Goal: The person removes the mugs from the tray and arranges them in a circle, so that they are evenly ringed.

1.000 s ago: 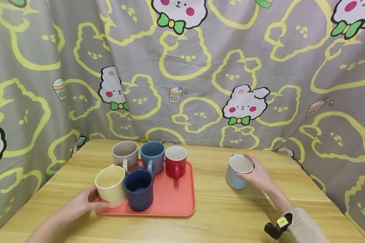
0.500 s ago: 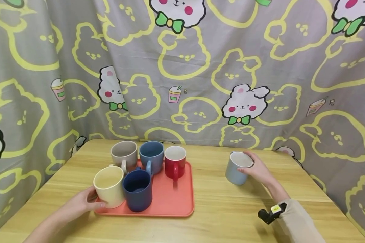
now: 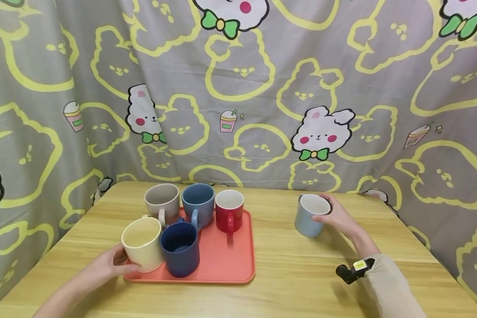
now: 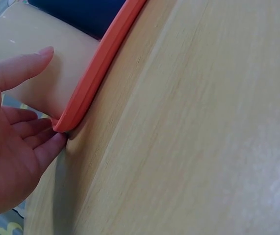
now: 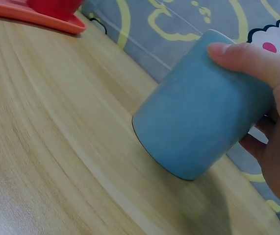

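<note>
My right hand [image 3: 338,218] grips a light blue mug [image 3: 308,223] with a white inside, at the right of the table. The thumb lies on the mug's near side in the right wrist view, and the fingers are mostly behind it. Whether the mug's base touches the table is unclear. At the tray's near left corner, my left hand [image 3: 109,263] lies beside a cream mug [image 3: 143,247]. In the left wrist view its fingertips touch the corner of the coral tray [image 4: 88,81], with the thumb stretched out across the cream mug's side. Thumb contact is unclear.
On or at the tray are a navy mug [image 3: 180,254], a red mug [image 3: 228,214], a blue mug [image 3: 198,201] and a grey mug [image 3: 160,201]. All stand upright. Behind the wooden table [image 3: 294,282] hangs a patterned grey curtain [image 3: 258,97].
My right hand has carried the light blue mug slightly up or away from me, and the mug's handle shows more on its far left. The left hand has stayed beside the cream mug.
</note>
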Motion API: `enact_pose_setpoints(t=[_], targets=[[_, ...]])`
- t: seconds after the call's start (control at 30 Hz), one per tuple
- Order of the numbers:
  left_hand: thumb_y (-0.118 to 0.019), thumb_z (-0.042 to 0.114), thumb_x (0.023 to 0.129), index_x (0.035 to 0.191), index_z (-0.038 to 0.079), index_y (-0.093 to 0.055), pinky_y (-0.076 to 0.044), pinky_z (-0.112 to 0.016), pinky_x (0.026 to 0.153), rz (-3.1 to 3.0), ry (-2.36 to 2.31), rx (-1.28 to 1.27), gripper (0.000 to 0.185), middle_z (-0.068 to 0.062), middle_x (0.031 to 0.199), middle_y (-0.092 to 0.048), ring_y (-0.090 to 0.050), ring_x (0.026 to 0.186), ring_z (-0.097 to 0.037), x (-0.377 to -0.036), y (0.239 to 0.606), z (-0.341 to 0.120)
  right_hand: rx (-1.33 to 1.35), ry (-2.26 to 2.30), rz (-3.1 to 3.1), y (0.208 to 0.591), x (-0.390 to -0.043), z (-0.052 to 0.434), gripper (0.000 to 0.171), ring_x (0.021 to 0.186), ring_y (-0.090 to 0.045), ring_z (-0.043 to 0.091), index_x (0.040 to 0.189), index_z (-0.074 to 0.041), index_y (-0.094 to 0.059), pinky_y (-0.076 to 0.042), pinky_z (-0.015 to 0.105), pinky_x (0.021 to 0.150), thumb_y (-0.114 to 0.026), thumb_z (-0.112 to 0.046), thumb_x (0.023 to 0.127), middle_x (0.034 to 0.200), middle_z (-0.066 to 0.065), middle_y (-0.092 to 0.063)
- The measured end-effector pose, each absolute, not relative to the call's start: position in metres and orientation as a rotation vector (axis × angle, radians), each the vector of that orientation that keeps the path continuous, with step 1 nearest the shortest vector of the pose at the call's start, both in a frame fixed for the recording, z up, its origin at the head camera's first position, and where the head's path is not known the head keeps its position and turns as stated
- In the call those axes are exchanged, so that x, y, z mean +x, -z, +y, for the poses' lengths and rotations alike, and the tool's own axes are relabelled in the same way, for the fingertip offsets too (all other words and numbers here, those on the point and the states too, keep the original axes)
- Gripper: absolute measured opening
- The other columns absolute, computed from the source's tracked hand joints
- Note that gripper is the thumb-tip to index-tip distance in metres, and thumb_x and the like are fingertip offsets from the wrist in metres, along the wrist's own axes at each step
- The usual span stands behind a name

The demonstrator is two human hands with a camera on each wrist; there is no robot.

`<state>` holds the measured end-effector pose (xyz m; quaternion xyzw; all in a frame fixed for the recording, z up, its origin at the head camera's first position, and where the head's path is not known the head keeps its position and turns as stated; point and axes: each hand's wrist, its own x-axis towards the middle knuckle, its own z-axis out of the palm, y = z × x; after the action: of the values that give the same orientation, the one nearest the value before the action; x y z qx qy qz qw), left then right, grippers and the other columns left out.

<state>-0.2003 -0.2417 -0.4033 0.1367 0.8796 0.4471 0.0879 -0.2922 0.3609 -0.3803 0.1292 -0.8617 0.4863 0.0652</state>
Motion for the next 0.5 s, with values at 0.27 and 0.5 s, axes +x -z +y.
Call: enact_pose_setpoints(t=[0.27, 0.5], targets=[[-0.067, 0.018, 0.085, 0.131, -0.024, -0.023, -0.044, -0.036, 0.092, 2.594, -1.354, 0.381, 0.077, -0.041, 0.133, -0.034, -0.040, 0.120, -0.049, -0.199, 0.402, -0.242, 0.369, -1.373, -2.556, 0.373, -0.284, 0.353, 0.074, 0.116, -0.040, 0.035, 0.136, 0.010, -0.027, -0.037, 0.028, 0.089, -0.070, -0.011, 0.081, 0.130, 0.028, -0.039], [-0.067, 0.015, 0.084, 0.130, -0.024, -0.027, -0.044, -0.022, 0.086, 2.617, -1.383, 0.443, 0.073, -0.040, 0.130, -0.038, -0.043, 0.118, -0.048, -0.199, 0.403, -0.241, 0.448, -1.278, -2.407, 0.354, -0.276, 0.333, 0.064, 0.122, -0.035, 0.038, 0.135, 0.009, -0.033, -0.030, 0.053, 0.097, -0.067, -0.007, 0.084, 0.131, 0.028, -0.039]])
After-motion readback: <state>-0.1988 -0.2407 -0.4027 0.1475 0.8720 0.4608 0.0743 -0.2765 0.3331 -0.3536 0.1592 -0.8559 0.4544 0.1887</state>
